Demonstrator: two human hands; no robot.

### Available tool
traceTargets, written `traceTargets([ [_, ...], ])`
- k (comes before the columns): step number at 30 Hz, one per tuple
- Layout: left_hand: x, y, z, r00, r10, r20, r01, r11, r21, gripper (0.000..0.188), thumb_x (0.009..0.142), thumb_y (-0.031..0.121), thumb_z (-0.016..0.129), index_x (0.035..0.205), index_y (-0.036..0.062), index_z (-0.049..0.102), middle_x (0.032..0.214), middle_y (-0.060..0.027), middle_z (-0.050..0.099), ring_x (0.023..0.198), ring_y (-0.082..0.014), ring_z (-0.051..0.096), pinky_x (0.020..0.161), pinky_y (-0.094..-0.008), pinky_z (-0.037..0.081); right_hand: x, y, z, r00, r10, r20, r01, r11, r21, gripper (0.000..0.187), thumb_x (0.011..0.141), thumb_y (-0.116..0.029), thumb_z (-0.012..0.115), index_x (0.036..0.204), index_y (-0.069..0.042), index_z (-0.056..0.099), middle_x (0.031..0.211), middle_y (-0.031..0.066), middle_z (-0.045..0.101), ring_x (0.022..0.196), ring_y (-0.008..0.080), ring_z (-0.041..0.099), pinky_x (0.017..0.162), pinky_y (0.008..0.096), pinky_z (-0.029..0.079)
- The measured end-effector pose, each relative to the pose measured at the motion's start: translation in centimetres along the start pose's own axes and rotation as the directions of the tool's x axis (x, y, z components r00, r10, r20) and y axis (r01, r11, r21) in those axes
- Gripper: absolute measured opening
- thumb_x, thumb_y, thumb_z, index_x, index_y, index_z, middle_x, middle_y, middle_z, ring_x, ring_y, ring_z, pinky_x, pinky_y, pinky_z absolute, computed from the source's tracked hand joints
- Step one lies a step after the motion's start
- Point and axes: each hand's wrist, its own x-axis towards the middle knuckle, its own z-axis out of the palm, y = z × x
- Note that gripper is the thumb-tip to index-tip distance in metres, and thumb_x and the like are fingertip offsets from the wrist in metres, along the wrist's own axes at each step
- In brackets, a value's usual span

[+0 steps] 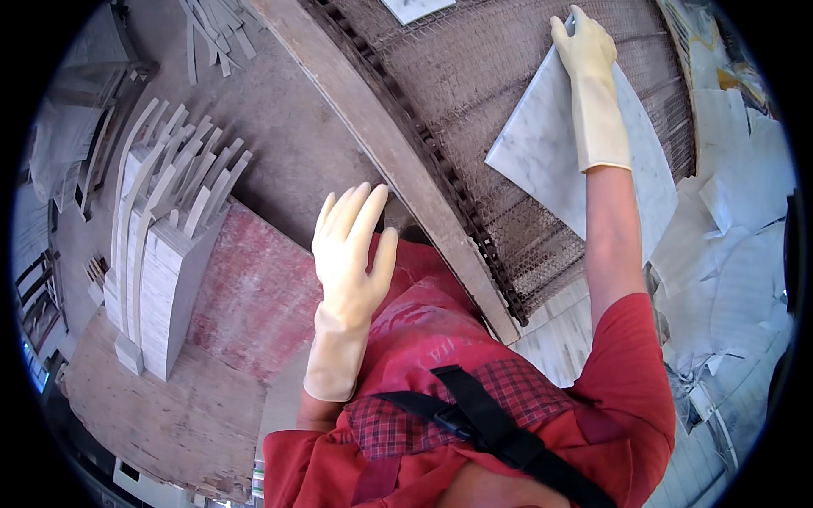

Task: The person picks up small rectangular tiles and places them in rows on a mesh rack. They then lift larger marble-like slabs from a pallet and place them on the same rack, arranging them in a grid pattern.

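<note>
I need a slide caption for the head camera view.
Gloved right hand at the far corner of a veined white slab on a mesh belt; left hand open.

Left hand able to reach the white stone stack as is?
Probably yes: the left hand is open and empty, and only a red-stained board shows between it and the white stone stack; depth is hard to judge.

Smooth stone slab (544, 144), metal mesh (461, 93)

Left glove (345, 262): crisp, bright, softly shaded!
Marble slab (542, 152): evenly lit, veins readable.
Floor (284, 114): duller, soft shadow by the red board (246, 288).
Plank (388, 152): bowing, fisheye-bent.
Corners: swallowed black.
</note>
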Motion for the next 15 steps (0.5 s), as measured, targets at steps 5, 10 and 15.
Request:
traceTargets([
  [5,-3.0,-0.3,0.7,1.000,-0.025,-0.017,0.025,1.000,0.001,0.048,0.085,0.000,0.073,0.133,-0.0024,0.068,0.132,-0.0231,0.069,0.126,-0.0415,0.064,0.116,-0.0546,0.044,-0.9,1.4,-1.0,0.999,-0.036,0.006,0.036,0.999,-0.009,0.053,0.092,-0.040,0.074,0.134,-0.009,0.067,0.119,0.0240,0.073,0.114,0.0377,0.069,0.100,0.0488,0.053],
  [10,-3.6,0.2,1.1,0.998,-0.048,-0.040,0.047,0.999,-0.027,0.046,0.085,0.000,0.072,0.131,-0.0021,0.068,0.130,-0.0230,0.070,0.124,-0.0418,0.066,0.116,-0.0553,0.045,-3.2,5.1,-2.6,0.989,-0.133,-0.068,0.120,0.978,-0.169,0.057,0.093,-0.047,0.071,0.137,-0.011,0.067,0.119,0.0199,0.073,0.114,0.0372,0.069,0.100,0.0480,0.053],
  [15,-1.6,2.3,1.7,0.997,0.083,0.002,-0.083,0.990,-0.119,0.049,0.083,0.003,0.074,0.131,-0.0003,0.069,0.129,-0.0225,0.070,0.123,-0.0413,0.066,0.114,-0.0566,0.046,-3.5,6.2,-3.9,0.982,-0.151,-0.114,0.139,0.985,-0.107,0.062,0.094,-0.055,0.068,0.140,-0.013,0.067,0.120,0.0158,0.074,0.114,0.0367,0.069,0.100,0.0472,0.053],
])
